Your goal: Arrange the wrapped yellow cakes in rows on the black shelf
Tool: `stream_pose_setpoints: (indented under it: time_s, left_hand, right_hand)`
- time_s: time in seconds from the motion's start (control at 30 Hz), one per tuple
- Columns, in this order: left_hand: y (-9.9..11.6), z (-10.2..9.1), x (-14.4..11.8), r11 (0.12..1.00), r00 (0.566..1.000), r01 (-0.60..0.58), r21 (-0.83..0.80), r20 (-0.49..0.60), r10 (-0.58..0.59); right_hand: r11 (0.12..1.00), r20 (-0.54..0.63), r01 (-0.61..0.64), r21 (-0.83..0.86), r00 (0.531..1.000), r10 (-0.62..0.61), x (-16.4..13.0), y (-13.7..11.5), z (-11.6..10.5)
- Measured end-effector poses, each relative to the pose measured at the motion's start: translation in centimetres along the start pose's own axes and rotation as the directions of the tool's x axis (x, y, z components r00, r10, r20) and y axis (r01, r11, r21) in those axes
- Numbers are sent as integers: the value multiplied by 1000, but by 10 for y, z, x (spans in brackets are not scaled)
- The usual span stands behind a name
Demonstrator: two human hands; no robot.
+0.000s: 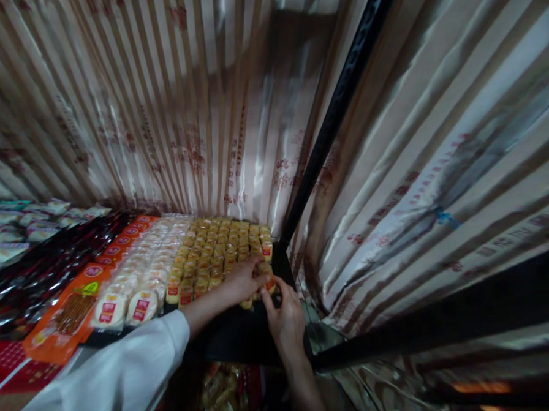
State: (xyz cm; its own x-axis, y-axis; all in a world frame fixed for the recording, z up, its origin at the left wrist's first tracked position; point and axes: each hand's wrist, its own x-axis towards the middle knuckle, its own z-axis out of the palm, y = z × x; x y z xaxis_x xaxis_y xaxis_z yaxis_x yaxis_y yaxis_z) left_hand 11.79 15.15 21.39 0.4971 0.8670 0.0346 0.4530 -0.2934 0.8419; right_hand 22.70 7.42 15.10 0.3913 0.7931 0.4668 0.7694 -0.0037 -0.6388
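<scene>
Beneath both grips, yellow packs [221, 248] run in rows away from me; left hand [241, 281] and right hand [285, 318] pinch one pack [265, 273] at the near-right corner.

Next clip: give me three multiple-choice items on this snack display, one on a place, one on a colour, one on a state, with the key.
1. Where do the two hands meet?
A. at the near right corner of the yellow snack packs
B. over the dark packets at far left
C. on the curtain

2. What colour is the left arm's sleeve?
A. black
B. white
C. red

3. How do the yellow snack packs lie?
A. heaped loose
B. in neat rows
C. stacked in boxes

Key: 1 A, the left hand and right hand touch the yellow snack packs at that corner; 2 B, the sleeve is white; 3 B, the packs sit in straight rows.
</scene>
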Motion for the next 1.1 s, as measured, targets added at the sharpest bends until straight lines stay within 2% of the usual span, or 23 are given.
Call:
stream_pose_setpoints:
  time_s: [0.2,0.27,0.37,0.43,0.53,0.77,0.93,1.1]
  left_hand:
    - [13,19,27,951,983,-152,269,-60,174]
    - [11,23,31,901,973,-200,385,-28,228]
    - [6,25,35,807,946,-314,501,99,307]
    - [1,26,37,776,938,-344,529,153,311]
    - [-7,28,42,765,944,-329,554,173,281]
    - [-15,31,50,747,940,-342,570,191,284]
    - [-21,39,58,711,934,-353,608,179,310]
    - [-28,46,66,708,934,-348,615,163,317]
  right_hand:
    - [966,-77,-257,-14,964,255,35,17,20]
    - [946,-66,-321,-39,946,318,43,24,28]
    - [923,-39,-380,-62,925,378,52,35,43]
    - [929,-35,-364,-60,931,363,55,42,53]
    - [955,-43,-293,-53,956,291,58,49,65]
    - [979,-1,-185,-85,983,186,56,56,68]
    - [977,-98,-180,117,977,191,56,65,76]
    - [957,-55,-170,237,981,188,57,72,83]
